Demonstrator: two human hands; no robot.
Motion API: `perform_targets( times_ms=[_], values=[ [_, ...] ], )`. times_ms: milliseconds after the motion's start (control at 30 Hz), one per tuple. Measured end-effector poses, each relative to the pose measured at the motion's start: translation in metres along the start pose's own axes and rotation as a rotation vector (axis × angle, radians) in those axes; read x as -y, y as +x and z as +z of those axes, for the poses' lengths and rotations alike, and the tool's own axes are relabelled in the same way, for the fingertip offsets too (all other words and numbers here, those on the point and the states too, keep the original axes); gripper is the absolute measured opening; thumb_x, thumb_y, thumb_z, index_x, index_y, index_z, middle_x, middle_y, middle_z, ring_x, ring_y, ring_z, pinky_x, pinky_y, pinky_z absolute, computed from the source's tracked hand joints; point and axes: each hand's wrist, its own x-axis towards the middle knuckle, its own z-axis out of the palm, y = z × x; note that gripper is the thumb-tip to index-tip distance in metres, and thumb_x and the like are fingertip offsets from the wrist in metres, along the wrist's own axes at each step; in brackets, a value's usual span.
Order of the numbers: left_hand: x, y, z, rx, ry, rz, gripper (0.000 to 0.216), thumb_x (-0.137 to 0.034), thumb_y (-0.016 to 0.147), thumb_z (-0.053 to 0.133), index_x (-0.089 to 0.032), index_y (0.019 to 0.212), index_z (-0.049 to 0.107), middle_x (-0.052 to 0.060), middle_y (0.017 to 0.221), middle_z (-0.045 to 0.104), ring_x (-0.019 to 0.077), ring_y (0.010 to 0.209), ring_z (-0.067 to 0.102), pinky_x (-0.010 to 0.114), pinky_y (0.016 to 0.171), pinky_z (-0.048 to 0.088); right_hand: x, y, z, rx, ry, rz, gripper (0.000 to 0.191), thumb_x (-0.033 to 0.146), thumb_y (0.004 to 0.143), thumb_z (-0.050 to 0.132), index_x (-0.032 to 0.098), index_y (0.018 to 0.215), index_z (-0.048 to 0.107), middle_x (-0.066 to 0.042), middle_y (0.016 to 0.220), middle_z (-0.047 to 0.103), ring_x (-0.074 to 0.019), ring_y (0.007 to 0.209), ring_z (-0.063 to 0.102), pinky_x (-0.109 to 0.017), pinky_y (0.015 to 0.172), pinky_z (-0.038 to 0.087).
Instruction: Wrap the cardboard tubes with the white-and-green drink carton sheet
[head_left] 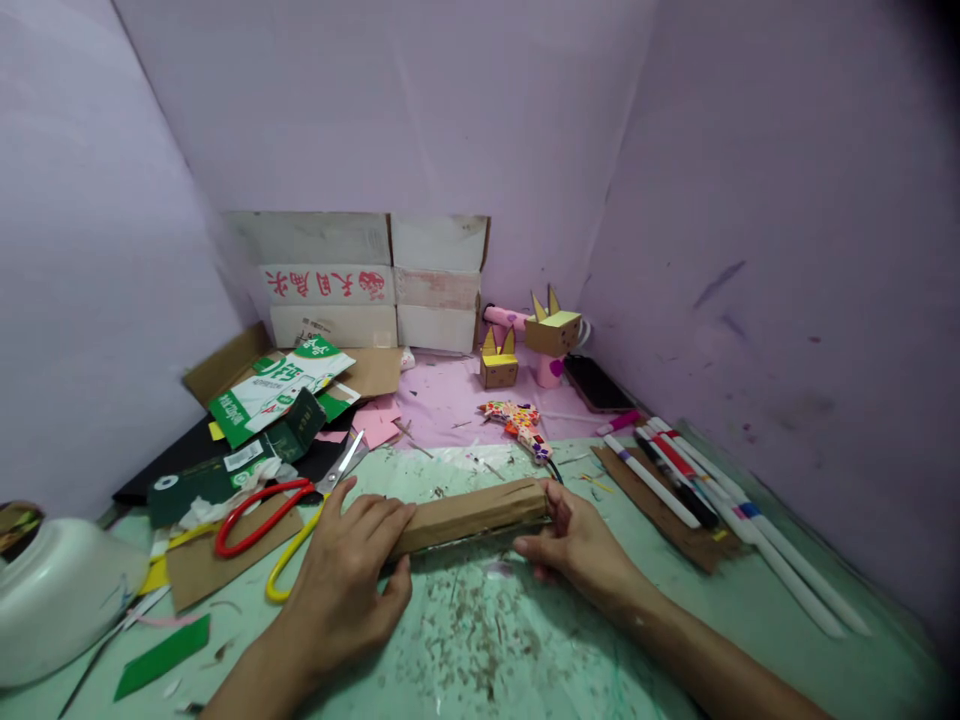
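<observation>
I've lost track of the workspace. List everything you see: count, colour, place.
Cardboard bar: one, brown, between the hands
Scissors: one, red and yellow handles, beside left hand
Printed carton pieces: several, green and white, left
Paper scraps: several, pink, past scissors
Card strip: one, green, near left
Rounded container: one, white, far left
Flattened box: one, whitish, back wall
Eared box heads: two, brown and yellow, back
Patterned tool: one, multicoloured, past bar
Phone: one, black, back right
Pens: several, mixed, right
Tabletop: one, green, underneath
Left hand: one, bare, gripping bar's left end
Right hand: one, bare, at bar's right end
</observation>
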Motion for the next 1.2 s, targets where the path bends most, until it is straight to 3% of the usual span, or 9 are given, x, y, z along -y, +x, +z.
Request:
perform_targets(
  times_ms=[333,633,700,767,867,933,1033,1133,1200],
  values=[
    [-0.003,0.0,-0.002,-0.017,-0.021,-0.007,0.04,-0.012,0.071,0.052,-0.012,0.11,0.054,0.011,0.098,0.068,0.0269,0.089,0.06,0.064,0.096,0.03,0.005,-0.003,0.003,-0.044,0.032,-0.079,0.028,0.014,0.05,0.07,0.018,0.075,0.057,0.007,0.06,0.055,-0.0088,0.044,0.046,-0.02,0.034,0.043],
    [-0.005,-0.001,-0.005,0.04,-0.052,-0.042,0.044,-0.015,0.072,0.055,-0.013,0.116,0.052,0.014,0.109,0.064,0.0301,0.099,0.058,0.069,0.098,0.024,-0.001,-0.003,-0.001,-0.1,-0.014,-0.103,0.02,0.017,0.054,0.072,0.016,0.071,0.061,0.006,0.052,0.056,-0.0076,0.034,0.044,-0.02,0.034,0.036],
    [-0.002,-0.004,-0.009,-0.01,-0.051,-0.068,0.053,-0.022,0.075,0.058,-0.013,0.125,0.046,0.019,0.124,0.056,0.0336,0.112,0.051,0.065,0.099,0.028,-0.002,-0.003,-0.005,-0.146,-0.019,-0.132,0.02,0.019,0.056,0.073,0.016,0.072,0.061,0.006,0.05,0.054,-0.0071,0.034,0.043,-0.019,0.034,0.033],
    [0.003,-0.008,-0.014,-0.176,-0.08,-0.148,0.055,-0.027,0.078,0.057,-0.015,0.13,0.041,0.019,0.131,0.05,0.0335,0.12,0.045,0.059,0.098,0.034,-0.003,-0.002,-0.009,-0.211,-0.001,-0.167,0.024,0.022,0.056,0.075,0.016,0.076,0.062,0.007,0.05,0.054,-0.0063,0.033,0.041,-0.019,0.035,0.031],
    [0.008,-0.013,-0.018,-0.46,-0.201,-0.453,0.035,-0.028,0.081,0.054,-0.019,0.116,0.053,0.013,0.114,0.06,0.0281,0.104,0.056,0.046,0.088,0.046,-0.001,-0.001,-0.012,-0.279,0.06,-0.18,0.029,0.026,0.054,0.079,0.017,0.076,0.062,0.007,0.047,0.051,-0.006,0.034,0.039,-0.019,0.035,0.029],
    [0.01,-0.015,-0.017,-0.505,-0.363,-0.71,0.026,-0.032,0.079,0.057,-0.018,0.1,0.06,0.009,0.095,0.066,0.0243,0.085,0.062,0.04,0.077,0.051,0.0,-0.001,-0.011,-0.287,0.09,-0.159,0.031,0.028,0.052,0.08,0.018,0.074,0.061,0.008,0.045,0.049,-0.0063,0.033,0.037,-0.019,0.035,0.028],
    [0.01,-0.015,-0.014,-0.457,-0.69,-0.904,0.028,-0.039,0.072,0.063,-0.016,0.089,0.064,0.005,0.078,0.065,0.0196,0.07,0.061,0.032,0.066,0.051,0.001,-0.002,-0.009,-0.288,0.105,-0.156,0.034,0.027,0.047,0.082,0.018,0.072,0.061,0.007,0.046,0.051,-0.0067,0.035,0.037,-0.019,0.035,0.028],
    [0.008,-0.015,-0.012,-0.367,-0.937,-0.917,0.031,-0.041,0.067,0.067,-0.015,0.084,0.065,-0.002,0.056,0.056,0.0124,0.051,0.053,0.022,0.049,0.042,-0.002,-0.002,-0.01,-0.252,0.078,-0.16,0.031,0.029,0.054,0.081,0.019,0.075,0.061,0.008,0.041,0.047,-0.0075,0.034,0.036,-0.019,0.034,0.027],
    [0.006,-0.015,-0.013,-0.203,-1.059,-0.923,0.034,-0.044,0.066,0.068,-0.015,0.083,0.064,-0.008,0.042,0.045,0.0077,0.037,0.041,0.018,0.039,0.031,-0.005,-0.002,-0.011,-0.236,0.059,-0.164,0.031,0.032,0.057,0.08,0.018,0.078,0.062,0.007,0.042,0.048,-0.0071,0.033,0.036,-0.019,0.033,0.026]
  ],
)
